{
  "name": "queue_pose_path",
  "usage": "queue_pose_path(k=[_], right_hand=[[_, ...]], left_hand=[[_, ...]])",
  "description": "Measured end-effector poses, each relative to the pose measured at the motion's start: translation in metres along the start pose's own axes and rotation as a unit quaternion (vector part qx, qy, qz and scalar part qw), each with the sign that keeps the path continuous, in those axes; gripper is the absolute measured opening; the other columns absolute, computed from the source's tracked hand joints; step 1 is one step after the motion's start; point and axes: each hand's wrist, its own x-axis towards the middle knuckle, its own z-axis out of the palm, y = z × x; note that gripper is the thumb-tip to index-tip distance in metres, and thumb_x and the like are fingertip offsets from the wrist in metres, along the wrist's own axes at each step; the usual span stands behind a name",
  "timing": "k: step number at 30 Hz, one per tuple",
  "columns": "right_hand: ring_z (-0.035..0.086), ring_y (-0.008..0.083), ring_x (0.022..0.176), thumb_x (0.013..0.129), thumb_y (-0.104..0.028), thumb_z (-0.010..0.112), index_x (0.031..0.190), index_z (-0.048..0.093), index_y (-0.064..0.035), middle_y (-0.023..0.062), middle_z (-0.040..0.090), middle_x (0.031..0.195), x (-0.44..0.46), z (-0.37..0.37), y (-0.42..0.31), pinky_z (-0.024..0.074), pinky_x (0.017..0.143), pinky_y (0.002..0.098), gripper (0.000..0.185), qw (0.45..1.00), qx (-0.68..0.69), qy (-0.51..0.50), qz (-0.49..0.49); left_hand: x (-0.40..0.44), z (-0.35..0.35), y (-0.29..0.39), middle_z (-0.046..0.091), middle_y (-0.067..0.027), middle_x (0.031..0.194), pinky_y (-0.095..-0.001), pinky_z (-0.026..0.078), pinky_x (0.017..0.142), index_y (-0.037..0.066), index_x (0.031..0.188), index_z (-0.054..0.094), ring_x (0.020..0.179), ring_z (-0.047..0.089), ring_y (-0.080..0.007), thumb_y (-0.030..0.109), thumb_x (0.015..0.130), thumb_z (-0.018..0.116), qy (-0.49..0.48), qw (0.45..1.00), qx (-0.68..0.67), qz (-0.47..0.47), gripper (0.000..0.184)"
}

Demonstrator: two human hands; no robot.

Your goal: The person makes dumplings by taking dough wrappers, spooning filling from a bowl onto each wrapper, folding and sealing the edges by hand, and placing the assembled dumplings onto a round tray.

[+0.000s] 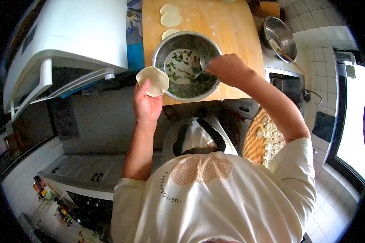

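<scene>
A round dough wrapper (155, 82) lies across the fingers of my left hand (147, 103), with the thumb pressed on top of it, just left of a steel bowl (210, 42). Inside the bowl are bits of green filling (186, 90) along the bottom and sides. At the bowl's right rim my right hand (227, 70) is closed around a metal spoon (199, 73), whose end reaches down into the bowl. More pale wrappers (171, 19) lie on the wooden board (235, 28) behind the bowl, one partly hidden by its rim.
Filled dumplings (268, 135) sit on a round woven tray (253, 139) below my right forearm. A second steel bowl (280, 38) with chopsticks (292, 61) stands at the right, near a sink (287, 84). A white appliance (75, 32) fills the upper left.
</scene>
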Motion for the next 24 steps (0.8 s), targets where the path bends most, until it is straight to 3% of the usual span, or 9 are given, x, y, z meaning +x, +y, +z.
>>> queue_pose_path(k=[2,4,5,7,10,11,14,18,24], right_hand=[[0.065,0.0239,0.073,0.083,-0.009,0.049,0.105,0.058,-0.0154,0.0125,0.063,0.081,0.002,-0.002,-0.001,0.0545,0.06,0.0363,0.025,1.0,-0.019,-0.016,-0.002],[0.065,0.0246,0.072,0.083,-0.009,0.049,0.103,0.059,-0.0149,0.0126,0.064,0.079,0.019,-0.006,-0.004,0.0554,0.058,0.0355,0.023,0.973,0.051,0.226,0.009],[0.065,0.0246,0.072,0.083,-0.009,0.049,0.103,0.059,-0.0149,0.0126,0.064,0.079,0.019,-0.006,-0.005,0.0554,0.058,0.0355,0.023,0.973,0.05,0.225,0.009],[0.064,0.0248,0.073,0.083,-0.009,0.048,0.106,0.057,-0.0157,0.0114,0.062,0.085,0.016,-0.008,-0.007,0.0549,0.06,0.0349,0.026,0.995,0.072,0.053,0.049],[0.063,0.0258,0.076,0.082,-0.009,0.048,0.108,0.055,-0.0166,0.0112,0.061,0.087,-0.011,-0.01,-0.01,0.0539,0.064,0.0351,0.028,0.997,0.011,-0.074,0.035],[0.063,0.0258,0.076,0.082,-0.009,0.048,0.108,0.055,-0.0166,0.0112,0.061,0.087,-0.004,-0.009,-0.01,0.0539,0.064,0.0351,0.028,0.996,0.012,-0.077,0.036],[0.063,0.0266,0.079,0.08,-0.01,0.051,0.106,0.057,-0.0202,0.0114,0.061,0.084,0.028,-0.013,-0.014,0.0533,0.063,0.0355,0.028,0.984,0.088,0.156,0.003],[0.063,0.0265,0.079,0.081,-0.011,0.051,0.109,0.056,-0.0225,0.0094,0.059,0.093,0.01,-0.003,-0.02,0.0533,0.066,0.0368,0.031,0.998,0.067,-0.018,0.005],[0.063,0.0256,0.081,0.083,-0.013,0.048,0.111,0.056,-0.0221,0.0095,0.059,0.092,0.017,-0.005,-0.008,0.0534,0.067,0.0357,0.031,0.993,0.074,0.091,0.012]], left_hand=[[0.003,-0.005,-0.002,0.057,-0.0085,0.106,-0.0348,0.046,0.085,0.004,0.11,0.05,0.1,0.055,-0.0212,0.01,0.084,0.052,-0.001,1.0,0.001,0.003,0.026],[0.004,-0.006,-0.002,0.057,-0.0087,0.107,-0.0346,0.046,0.085,0.004,0.11,0.05,0.1,0.055,-0.0211,0.01,0.084,0.052,-0.006,1.0,0.003,0.008,0.026],[0.003,-0.004,-0.001,0.057,-0.0085,0.106,-0.0344,0.046,0.085,0.004,0.11,0.05,0.1,0.055,-0.0208,0.01,0.084,0.052,-0.01,1.0,0.009,0.007,0.027],[0.003,-0.001,0.002,0.057,-0.0084,0.106,-0.0341,0.046,0.084,0.004,0.11,0.05,0.099,0.056,-0.0205,0.01,0.084,0.052,-0.014,1.0,0.013,0.009,0.027],[0.0,-0.004,-0.003,0.058,-0.0081,0.105,-0.0338,0.046,0.084,0.004,0.109,0.05,0.098,0.056,-0.0202,0.01,0.084,0.052,0.001,1.0,0.004,0.01,0.026],[0.003,-0.007,-0.005,0.058,-0.0082,0.105,-0.0338,0.046,0.084,0.004,0.109,0.05,0.098,0.056,-0.0201,0.01,0.084,0.052,-0.007,1.0,-0.003,0.014,0.026],[0.004,-0.011,-0.006,0.058,-0.0081,0.105,-0.0337,0.046,0.084,0.003,0.109,0.05,0.098,0.056,-0.02,0.01,0.084,0.053,-0.01,1.0,-0.003,0.017,0.026],[0.002,-0.005,-0.004,0.058,-0.0078,0.105,-0.0338,0.046,0.084,0.003,0.109,0.05,0.098,0.056,-0.0198,0.01,0.083,0.053,-0.018,0.999,0.011,0.03,0.026],[0.002,-0.017,-0.006,0.057,-0.0096,0.111,-0.0379,0.044,0.09,0.004,0.113,0.05,0.105,0.053,-0.0233,0.011,0.084,0.052,-0.026,0.999,0.005,0.022,0.031]])
